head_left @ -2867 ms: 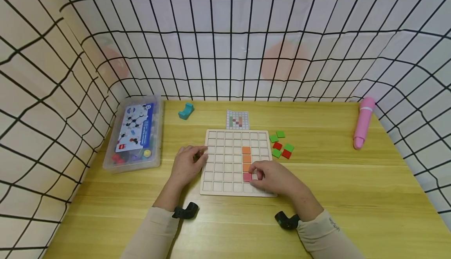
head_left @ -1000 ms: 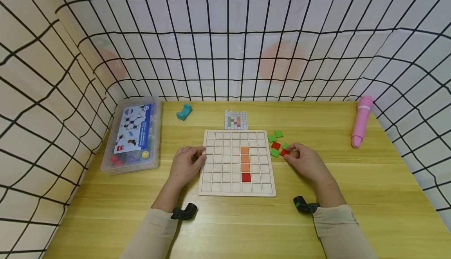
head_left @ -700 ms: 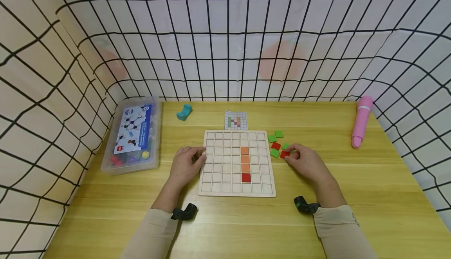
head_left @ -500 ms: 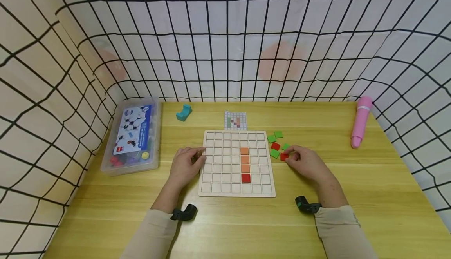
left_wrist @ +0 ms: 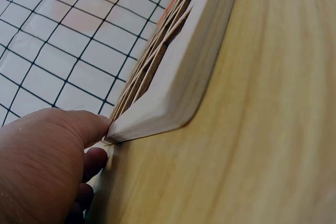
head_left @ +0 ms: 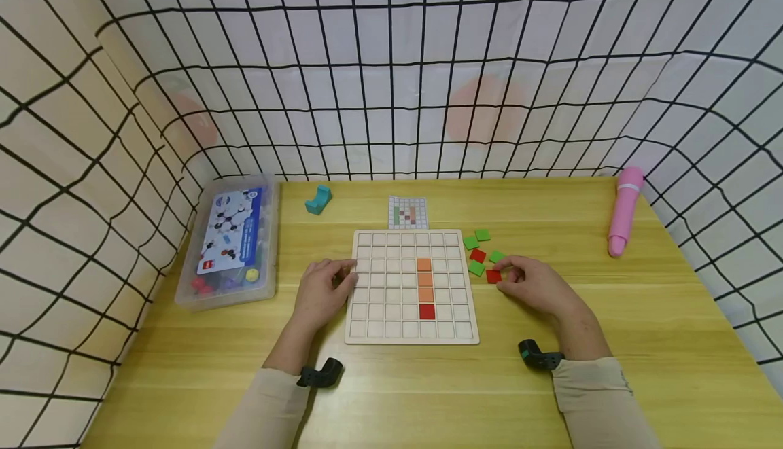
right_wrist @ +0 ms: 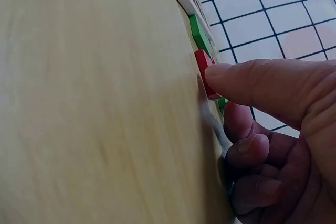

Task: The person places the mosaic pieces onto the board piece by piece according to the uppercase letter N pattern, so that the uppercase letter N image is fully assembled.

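Note:
My left hand (head_left: 321, 293) touches the left edge of a wooden grid board (head_left: 391, 330) with thumb and index finger. In the left wrist view, the thumb meets the board's corner. Three orange tiles (head_left: 425, 279) and a red tile (head_left: 426, 311) form one column in the board's cells. Right of the board, my right hand (head_left: 538, 289) pinches another red tile (head_left: 493, 276) at the table surface, thumb on its near side in the right wrist view. Several green tiles (head_left: 476, 268) and one more red tile (head_left: 478, 255) lie beside it.
A small printed pattern card (head_left: 408, 212) lies behind the board. Further left are a teal curved block (head_left: 319, 200) and a clear plastic case (head_left: 229, 238) with a molecule picture. A pink pen-shaped object (head_left: 625, 211) lies far right. Black netting (head_left: 391, 106) encloses the table.
My right hand has left the red tile in the board's column and gone right to the loose tiles. One loose red tile has slid slightly toward me. My left hand has stayed at the edge.

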`<state>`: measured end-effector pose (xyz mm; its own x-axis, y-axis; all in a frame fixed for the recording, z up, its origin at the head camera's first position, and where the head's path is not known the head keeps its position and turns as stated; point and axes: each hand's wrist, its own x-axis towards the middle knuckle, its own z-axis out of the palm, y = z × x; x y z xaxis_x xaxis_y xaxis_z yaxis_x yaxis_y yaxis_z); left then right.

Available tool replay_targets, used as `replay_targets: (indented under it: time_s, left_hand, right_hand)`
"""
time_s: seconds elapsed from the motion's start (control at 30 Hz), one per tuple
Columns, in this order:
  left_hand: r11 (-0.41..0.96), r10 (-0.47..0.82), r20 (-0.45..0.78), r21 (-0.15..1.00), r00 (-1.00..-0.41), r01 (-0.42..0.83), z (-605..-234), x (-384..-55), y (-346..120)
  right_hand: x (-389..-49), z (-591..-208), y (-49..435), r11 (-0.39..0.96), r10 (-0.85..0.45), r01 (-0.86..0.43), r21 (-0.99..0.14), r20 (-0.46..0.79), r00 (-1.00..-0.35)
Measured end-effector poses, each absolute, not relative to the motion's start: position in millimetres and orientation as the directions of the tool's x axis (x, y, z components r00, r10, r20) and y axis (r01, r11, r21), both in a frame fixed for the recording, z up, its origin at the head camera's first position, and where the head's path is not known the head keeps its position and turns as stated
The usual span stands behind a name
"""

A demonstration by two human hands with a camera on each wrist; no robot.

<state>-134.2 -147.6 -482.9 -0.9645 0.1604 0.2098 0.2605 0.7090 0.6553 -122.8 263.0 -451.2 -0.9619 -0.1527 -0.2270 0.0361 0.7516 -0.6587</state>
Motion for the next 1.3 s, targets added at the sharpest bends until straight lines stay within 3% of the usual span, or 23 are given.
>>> replay_targets:
  time_s: [1.3]
  left_hand:
    - [0.713, 0.153, 0.235, 0.646, -0.96, 0.272, -482.9, -133.0, -146.3]
  right_hand:
    - [-123.2, -453.6, 264.4, 0.792, -0.118, 0.053, -0.608, -0.238, -0.964]
